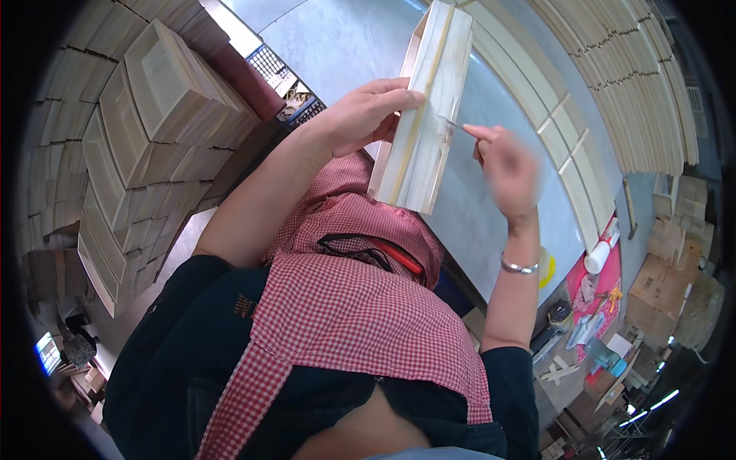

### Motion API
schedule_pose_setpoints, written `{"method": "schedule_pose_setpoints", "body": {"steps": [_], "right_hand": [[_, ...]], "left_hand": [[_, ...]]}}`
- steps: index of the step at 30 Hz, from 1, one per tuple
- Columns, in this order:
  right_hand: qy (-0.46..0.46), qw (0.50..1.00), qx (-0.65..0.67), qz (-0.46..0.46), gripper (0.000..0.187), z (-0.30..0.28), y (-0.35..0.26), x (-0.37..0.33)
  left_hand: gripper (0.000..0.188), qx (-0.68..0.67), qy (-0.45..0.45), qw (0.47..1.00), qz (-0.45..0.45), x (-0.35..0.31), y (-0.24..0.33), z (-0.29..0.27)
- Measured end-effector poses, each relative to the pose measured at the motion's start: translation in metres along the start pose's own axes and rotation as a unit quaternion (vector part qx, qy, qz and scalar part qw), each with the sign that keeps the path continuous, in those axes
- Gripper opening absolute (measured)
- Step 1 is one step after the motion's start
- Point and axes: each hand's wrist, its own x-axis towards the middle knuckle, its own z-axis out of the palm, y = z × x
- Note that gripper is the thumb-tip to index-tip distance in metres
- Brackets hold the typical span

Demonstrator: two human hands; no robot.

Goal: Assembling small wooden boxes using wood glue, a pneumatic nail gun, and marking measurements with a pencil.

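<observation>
A long, shallow box of pale wood [431, 115] is held up on its side over the near edge of the work table. My left hand [364, 115] grips it from the left, thumb lying on the outer face and the other fingers mostly hidden behind. On the right, my right hand [507, 169] is smeared by motion. Its fingers pinch a thin, dark, pointed tool [455, 124], whose tip meets the box's face near its right edge. Too little of this tool shows to tell its exact kind.
Stacked wooden boxes [157, 80] rise at my left. On the grey table [322, 34] lie rows of pale wooden pieces [529, 92], with a tall stack [636, 69] beyond. A white bottle [600, 254] and a yellow roll [547, 268] are at the right, near cardboard boxes [661, 276]. A plastic basket [264, 63] stands beyond my left arm.
</observation>
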Motion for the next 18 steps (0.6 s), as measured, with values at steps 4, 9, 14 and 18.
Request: {"method": "schedule_pose_setpoints", "body": {"steps": [4, 9, 14, 18], "right_hand": [[0.026, 1.000, -0.011, -0.006, 0.026, 0.009, -0.006, -0.027], [0.058, 0.992, -0.089, -0.063, 0.029, 0.020, -0.004, -0.038], [0.059, 0.986, -0.130, -0.080, 0.031, 0.024, -0.004, -0.038], [0.046, 0.984, -0.154, -0.080, 0.032, 0.021, -0.005, -0.045]], "left_hand": [[0.069, 0.012, -0.017, 1.000, 0.005, 0.000, -0.002, -0.002], [0.069, 0.011, -0.012, 1.000, 0.005, -0.002, 0.001, 0.001], [0.069, 0.012, -0.002, 1.000, 0.006, -0.004, 0.002, 0.003], [0.069, 0.009, -0.014, 1.000, 0.013, -0.001, -0.001, 0.000]]}}
